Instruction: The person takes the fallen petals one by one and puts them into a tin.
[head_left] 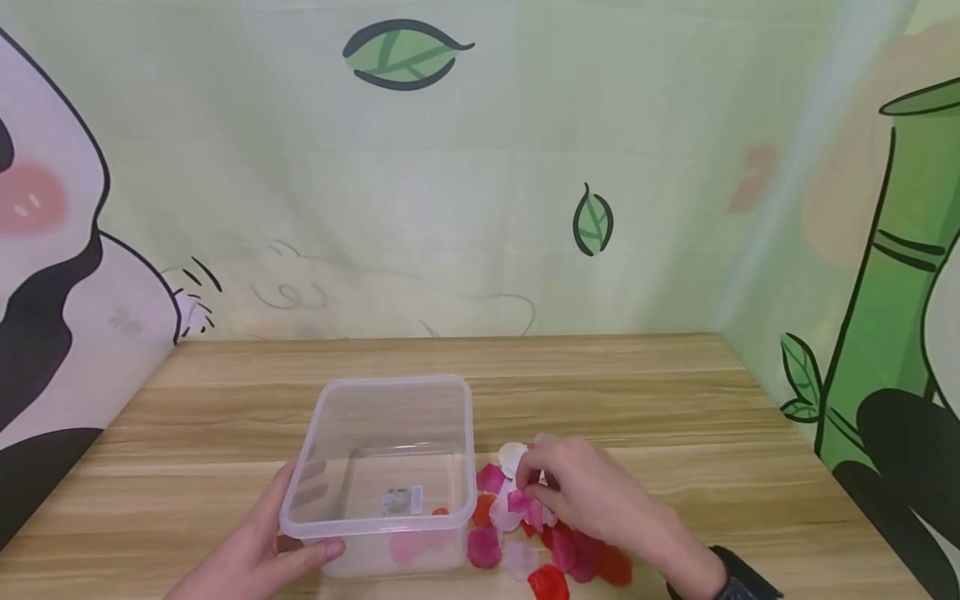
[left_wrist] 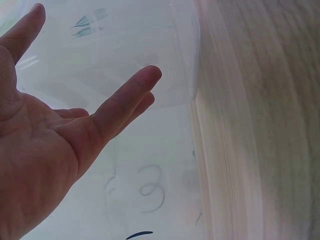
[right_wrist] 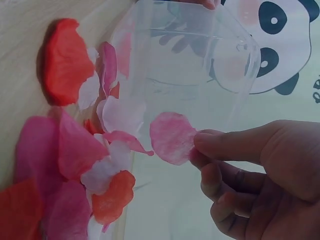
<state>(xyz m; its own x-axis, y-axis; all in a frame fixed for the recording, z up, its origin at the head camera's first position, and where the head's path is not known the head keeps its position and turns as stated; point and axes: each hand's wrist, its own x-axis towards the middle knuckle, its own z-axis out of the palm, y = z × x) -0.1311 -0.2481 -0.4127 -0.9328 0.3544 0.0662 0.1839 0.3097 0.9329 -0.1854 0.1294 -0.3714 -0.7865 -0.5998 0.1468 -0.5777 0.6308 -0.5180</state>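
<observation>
A clear plastic container [head_left: 397,527] without a lid stands on the wooden table, with a few pink and red petals showing through its front wall. My left hand [head_left: 262,533] rests against its left side, thumb at the front wall; in the left wrist view the fingers [left_wrist: 125,97] are spread and straight. Between thumb and index finger my right hand [right_wrist: 250,175] pinches a pink petal [right_wrist: 172,137], just above the petal pile. That pile [head_left: 566,550] of red, pink and white petals lies right of the container.
The wood-grain table [head_left: 600,375] reaches back to a green cloth backdrop [head_left: 465,250] printed with pandas, leaves and bamboo. A dark band [head_left: 738,575] circles my right wrist. A small label [head_left: 402,501] shows inside the container.
</observation>
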